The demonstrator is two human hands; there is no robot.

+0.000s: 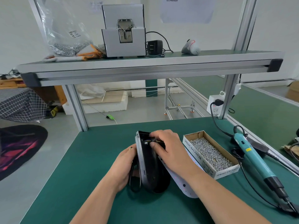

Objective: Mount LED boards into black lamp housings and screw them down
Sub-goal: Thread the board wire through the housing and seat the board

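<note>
A black lamp housing [149, 167] stands tilted on its edge on the green mat, its open side facing right. My left hand [125, 165] grips it from the left, over a black cable loop. My right hand [168, 148] reaches into the upper opening, where its fingertips pinch thin coloured wires [152, 140] inside. A white LED board [181, 181] lies flat under my right wrist, partly hidden by the arm and the housing.
A cardboard box of small silver screws [210, 153] sits to the right of the hands. Further right lies a teal electric screwdriver [254, 157] with its cord. A shelf [145, 65] above carries a screw feeder machine [123, 31] and a bag of screws [68, 33].
</note>
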